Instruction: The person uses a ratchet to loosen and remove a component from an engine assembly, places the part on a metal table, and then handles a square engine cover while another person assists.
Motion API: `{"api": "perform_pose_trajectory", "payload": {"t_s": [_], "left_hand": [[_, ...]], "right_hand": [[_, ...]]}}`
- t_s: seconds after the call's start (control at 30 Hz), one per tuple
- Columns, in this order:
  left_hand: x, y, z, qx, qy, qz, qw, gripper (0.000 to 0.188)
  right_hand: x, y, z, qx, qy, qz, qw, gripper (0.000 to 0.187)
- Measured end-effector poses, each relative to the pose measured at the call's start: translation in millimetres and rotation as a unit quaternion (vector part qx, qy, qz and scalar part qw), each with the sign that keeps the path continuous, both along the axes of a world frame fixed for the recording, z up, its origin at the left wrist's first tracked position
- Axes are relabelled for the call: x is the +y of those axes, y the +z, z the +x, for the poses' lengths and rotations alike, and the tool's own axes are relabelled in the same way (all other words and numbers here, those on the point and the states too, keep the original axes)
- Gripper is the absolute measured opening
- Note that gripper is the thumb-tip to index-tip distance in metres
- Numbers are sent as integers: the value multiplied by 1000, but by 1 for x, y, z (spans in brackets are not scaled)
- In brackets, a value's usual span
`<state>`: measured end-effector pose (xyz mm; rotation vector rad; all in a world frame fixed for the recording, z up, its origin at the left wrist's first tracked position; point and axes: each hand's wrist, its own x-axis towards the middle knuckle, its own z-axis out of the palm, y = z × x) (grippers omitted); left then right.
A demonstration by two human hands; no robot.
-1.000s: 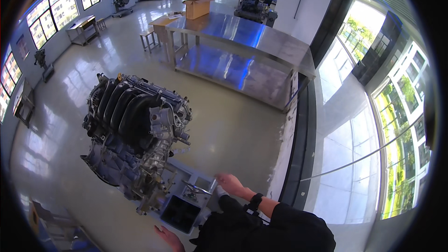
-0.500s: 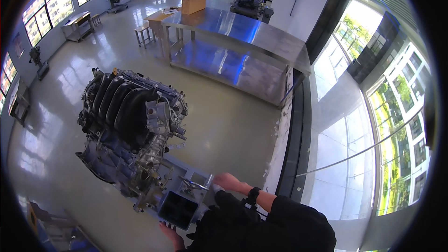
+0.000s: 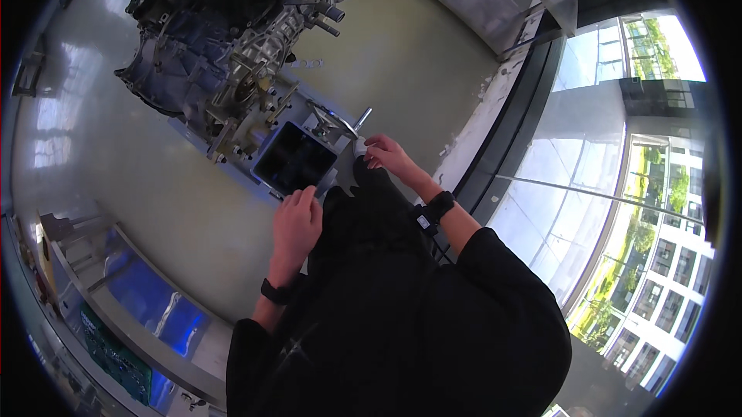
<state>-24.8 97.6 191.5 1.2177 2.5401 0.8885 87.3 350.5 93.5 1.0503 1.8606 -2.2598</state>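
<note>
Ahead at the upper left, a car engine (image 3: 220,38) sits on a metal stand. A shallow tray (image 3: 294,158) with a dark inside and pale rim is on the stand's near end. My left hand (image 3: 297,220) is palm down just by the tray's near edge, fingers loosely bent; touching or just above it, I cannot tell. My right hand (image 3: 389,158) is over my shoe, fingers slightly curled and apart with nothing seen in them. Just beyond it is a handwheel (image 3: 334,118), seen nearly edge-on, with a metal crank handle (image 3: 363,118) sticking out.
A steel table (image 3: 464,0) stands at the far right, beside a wall and a glass front (image 3: 572,185). Behind on the left is another steel bench (image 3: 147,301) with a green panel (image 3: 116,355) near it. A flat gasket-like piece (image 3: 305,64) lies beyond the stand.
My view has tipped down, so the engine and stand appear higher. My left hand has come into fuller view by the tray. My right hand is still near the handwheel, its fingers now visible.
</note>
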Motion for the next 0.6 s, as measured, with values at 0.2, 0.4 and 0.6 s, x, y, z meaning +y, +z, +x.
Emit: {"api": "perform_pose_trajectory", "payload": {"t_s": [0.2,0.4,0.6], "left_hand": [[28,9,31,94,-223,-77,967,37],[14,-61,54,173,-309,-381,854,38],[34,-71,53,350,-458,-183,796,35]], "right_hand": [[-30,-22,42,-8,37,71,997,27],[-50,-26,91,-16,-1,109,994,23],[-66,-27,162,-18,-91,149,984,22]]}}
